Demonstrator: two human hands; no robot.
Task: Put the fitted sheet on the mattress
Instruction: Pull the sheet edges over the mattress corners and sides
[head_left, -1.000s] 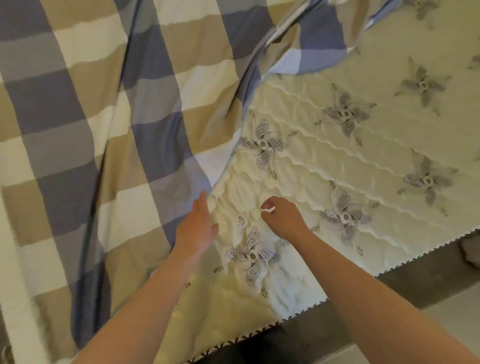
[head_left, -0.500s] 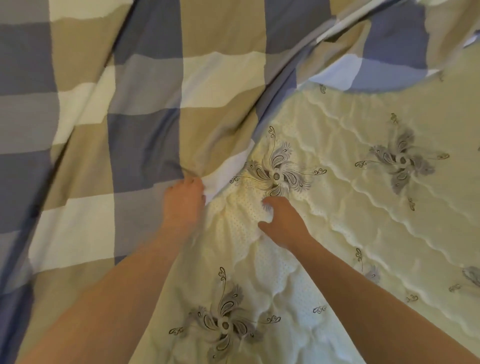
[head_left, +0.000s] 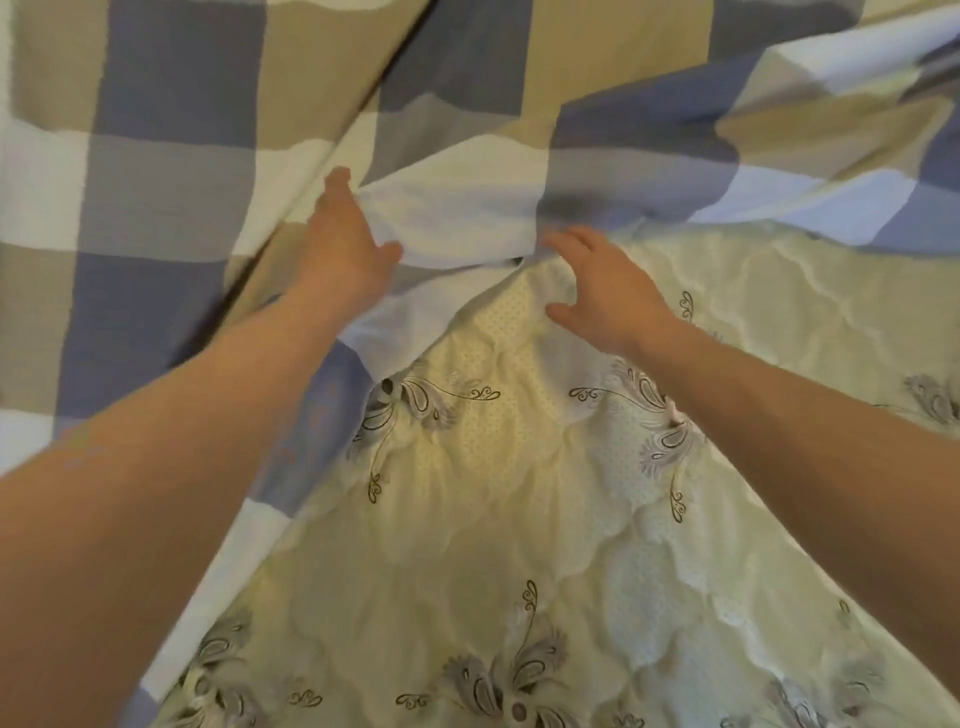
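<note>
Both hands have reached farther up the bed than half a second ago. The right hand has left the flower print it was pressing, and the cloth's edge has bunched up between the two hands.

Head view: the blue, tan and white checked fitted sheet fills the upper part and the left side of the frame. It lies loose over the cream quilted mattress, with long creases running from the upper centre down to the left. Its free edge runs from the lower left up to the middle of the frame, then rightwards in rumpled folds to the right edge. The mattress shows bare below and to the right of that edge, and none of its corners are in view.

The left hand sits left of centre on the sheet. Its grip is spread: the fingers lie straight along a crease, and the thumb is set out to the right against a white fold. Whether any cloth is caught under that thumb I cannot tell.

The right hand is just right of centre, over bare mattress. Its grip is also spread, with the fingers loosely bent and apart, their tips at the bunched sheet edge, and the thumb pointing left. It holds nothing that can be seen.

Both bare forearms come in from the lower corners. A grey printed flower lies under the right forearm.
</note>
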